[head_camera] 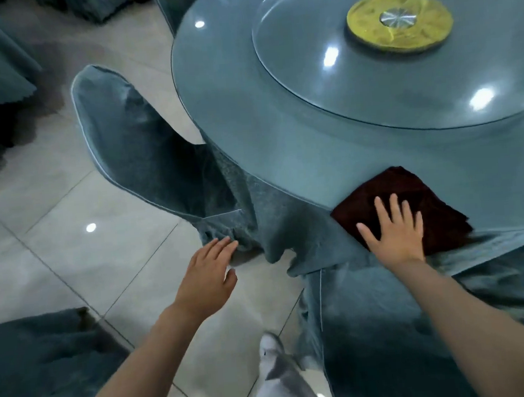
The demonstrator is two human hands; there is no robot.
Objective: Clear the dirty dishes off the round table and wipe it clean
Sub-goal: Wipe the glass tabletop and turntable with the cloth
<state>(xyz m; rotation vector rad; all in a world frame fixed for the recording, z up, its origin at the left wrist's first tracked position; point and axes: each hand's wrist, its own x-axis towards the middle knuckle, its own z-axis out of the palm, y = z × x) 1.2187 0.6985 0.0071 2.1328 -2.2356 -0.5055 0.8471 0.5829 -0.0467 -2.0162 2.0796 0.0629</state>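
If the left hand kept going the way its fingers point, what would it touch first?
Probably the covered chair: the left hand is open, fingertips aimed at the bunched cloth at its base. Depth is unclear, so the hand may be higher than it looks.

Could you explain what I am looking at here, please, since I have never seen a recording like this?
There is no machine: one wide-angle camera worn on a person's head looks down at their two bare hands. The right hand lies flat, fingers spread, pressing a dark red cloth onto the near edge of the round table. The left hand hangs open above the floor and holds nothing. On the table sits a glass turntable with a yellow hub; no dishes show. A covered chair stands at the table's left, and the person's white shoe shows below.
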